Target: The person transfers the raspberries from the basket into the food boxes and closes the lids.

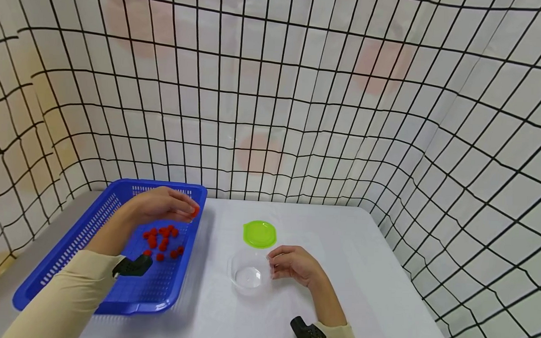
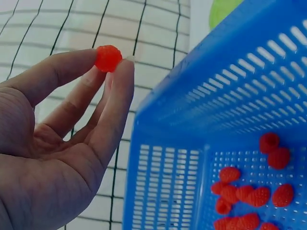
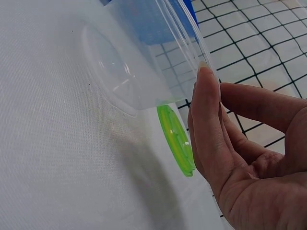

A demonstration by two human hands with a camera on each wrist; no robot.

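Observation:
Between thumb and fingertips my left hand (image 1: 164, 205) pinches a red raspberry (image 2: 109, 58), held above the right rim of the blue basket (image 1: 183, 280). Several more raspberries (image 1: 152, 241) lie scattered on the basket floor beneath that hand. My right hand (image 1: 295, 264) grips the rim of a clear plastic bowl (image 3: 158, 72) at its right side, thumb and fingers on either side of the edge. The bowl stands upright on the white table, and nothing shows inside it. Just behind it lies a round green lid (image 1: 260, 234) with a small tab.
A white cloth covers the table (image 1: 339, 241). Black grid netting (image 1: 273, 94) over pale sheeting closes in the back and both sides. The basket's raised slotted walls stand to the left of the bowl, with a strip of table between them.

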